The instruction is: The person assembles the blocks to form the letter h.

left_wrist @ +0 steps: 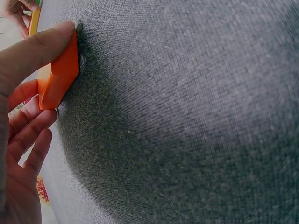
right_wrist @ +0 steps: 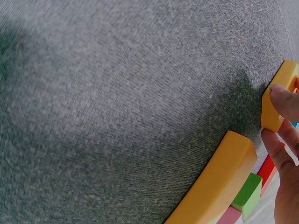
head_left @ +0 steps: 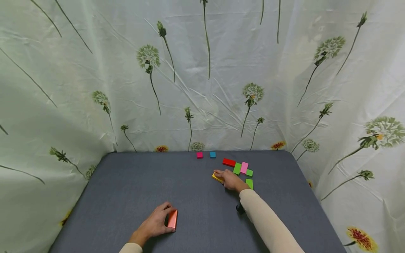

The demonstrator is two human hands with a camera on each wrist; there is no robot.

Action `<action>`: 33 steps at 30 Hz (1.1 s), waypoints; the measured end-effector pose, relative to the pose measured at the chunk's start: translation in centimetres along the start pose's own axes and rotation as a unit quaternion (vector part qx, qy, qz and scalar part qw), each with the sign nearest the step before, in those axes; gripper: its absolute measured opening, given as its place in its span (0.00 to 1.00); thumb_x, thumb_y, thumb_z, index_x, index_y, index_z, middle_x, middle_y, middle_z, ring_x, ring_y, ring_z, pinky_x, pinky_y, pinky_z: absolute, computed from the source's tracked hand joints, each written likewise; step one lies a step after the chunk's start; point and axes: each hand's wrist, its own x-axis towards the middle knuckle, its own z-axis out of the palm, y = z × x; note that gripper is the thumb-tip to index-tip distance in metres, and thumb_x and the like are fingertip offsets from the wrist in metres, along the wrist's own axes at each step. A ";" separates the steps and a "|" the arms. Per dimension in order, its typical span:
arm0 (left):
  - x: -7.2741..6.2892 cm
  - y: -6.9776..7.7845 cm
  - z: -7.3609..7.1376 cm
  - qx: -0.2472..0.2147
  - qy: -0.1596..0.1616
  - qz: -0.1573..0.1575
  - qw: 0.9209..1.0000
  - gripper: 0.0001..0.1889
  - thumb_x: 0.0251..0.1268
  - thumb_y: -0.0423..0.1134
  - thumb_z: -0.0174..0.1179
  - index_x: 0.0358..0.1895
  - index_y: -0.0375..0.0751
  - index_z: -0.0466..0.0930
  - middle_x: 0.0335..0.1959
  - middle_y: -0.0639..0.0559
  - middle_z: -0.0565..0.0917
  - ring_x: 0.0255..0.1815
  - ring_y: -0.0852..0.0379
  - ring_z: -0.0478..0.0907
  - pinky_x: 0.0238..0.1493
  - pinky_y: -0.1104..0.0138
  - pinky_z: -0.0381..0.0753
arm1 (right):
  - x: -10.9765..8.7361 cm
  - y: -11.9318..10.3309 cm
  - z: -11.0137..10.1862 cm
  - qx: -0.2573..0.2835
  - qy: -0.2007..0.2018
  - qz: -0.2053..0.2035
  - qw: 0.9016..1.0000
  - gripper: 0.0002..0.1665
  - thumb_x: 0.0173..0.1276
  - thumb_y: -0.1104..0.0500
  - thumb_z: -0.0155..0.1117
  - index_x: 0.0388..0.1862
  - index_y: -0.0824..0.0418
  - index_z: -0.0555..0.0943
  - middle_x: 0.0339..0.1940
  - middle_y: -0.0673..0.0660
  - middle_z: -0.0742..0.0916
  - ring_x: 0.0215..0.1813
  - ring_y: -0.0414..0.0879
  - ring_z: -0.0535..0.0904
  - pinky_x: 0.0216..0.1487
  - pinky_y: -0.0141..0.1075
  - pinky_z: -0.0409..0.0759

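Note:
My left hand (head_left: 157, 220) grips an orange block (head_left: 172, 219) at the front of the grey table, thumb on its near end and fingers at the far end. In the left wrist view the orange block (left_wrist: 65, 70) stands right at the cloth. Farther off to the right, my right hand (head_left: 232, 180) pinches a yellow block (head_left: 217, 177) between thumb and fingers; in the right wrist view this yellow block (right_wrist: 275, 100) sits low over the cloth. Beside it lies a longer yellow-orange block (right_wrist: 215, 182), hidden by the right hand and arm in the head view.
Behind the right hand lie a red block (head_left: 229, 162), a green block (head_left: 237, 169), a pink block (head_left: 244, 168) and more green blocks (head_left: 249, 183). Small crimson (head_left: 199, 155) and blue (head_left: 213, 155) blocks sit at the back edge. A flowered curtain (head_left: 202, 88) hangs round the table.

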 end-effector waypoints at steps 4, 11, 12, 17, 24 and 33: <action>-0.2 0.0 0.1 -0.001 0.002 0.002 1.000 0.32 0.39 0.50 0.78 0.50 0.40 0.80 0.43 0.58 0.73 0.42 0.58 0.73 0.45 0.58 0.76 | -0.1 -0.1 0.0 0.000 0.000 0.000 1.000 0.32 0.64 0.74 0.60 0.68 0.60 0.71 0.72 0.52 0.71 0.63 0.55 0.71 0.66 0.48 0.67; -0.8 -0.4 0.3 -0.007 0.051 0.017 0.999 0.37 0.37 0.55 0.77 0.52 0.38 0.80 0.47 0.56 0.74 0.48 0.54 0.73 0.50 0.56 0.75 | -0.1 -0.1 0.2 -0.008 0.000 -0.006 1.000 0.33 0.63 0.73 0.62 0.68 0.60 0.71 0.72 0.53 0.71 0.62 0.56 0.72 0.65 0.49 0.68; -0.9 -0.4 0.3 -0.007 0.065 0.020 0.998 0.36 0.37 0.55 0.77 0.52 0.38 0.80 0.48 0.55 0.74 0.48 0.54 0.73 0.50 0.55 0.74 | -0.1 -0.1 0.2 -0.007 0.001 -0.007 1.000 0.33 0.63 0.73 0.62 0.68 0.61 0.72 0.71 0.54 0.71 0.61 0.56 0.72 0.64 0.49 0.68; -1.4 -0.6 0.0 -0.008 0.117 0.030 0.993 0.30 0.41 0.50 0.78 0.49 0.40 0.82 0.46 0.57 0.76 0.46 0.56 0.74 0.47 0.56 0.76 | 0.0 0.0 -0.1 -0.005 0.006 -0.011 1.000 0.33 0.64 0.74 0.60 0.68 0.60 0.71 0.72 0.54 0.71 0.60 0.56 0.73 0.63 0.48 0.70; -1.6 -0.2 -0.1 -0.016 0.110 0.060 0.992 0.21 0.45 0.43 0.75 0.45 0.42 0.83 0.43 0.57 0.79 0.45 0.56 0.76 0.46 0.56 0.76 | 0.1 0.2 0.0 -0.001 0.008 -0.005 1.000 0.33 0.63 0.74 0.61 0.68 0.60 0.72 0.71 0.54 0.72 0.60 0.56 0.72 0.64 0.48 0.70; -1.4 -0.1 0.2 0.006 0.109 0.069 0.992 0.15 0.50 0.40 0.72 0.42 0.39 0.84 0.41 0.53 0.79 0.42 0.54 0.76 0.43 0.57 0.76 | 0.3 0.2 0.0 -0.004 0.003 -0.005 1.000 0.32 0.65 0.72 0.61 0.68 0.59 0.71 0.72 0.53 0.71 0.61 0.56 0.71 0.64 0.48 0.69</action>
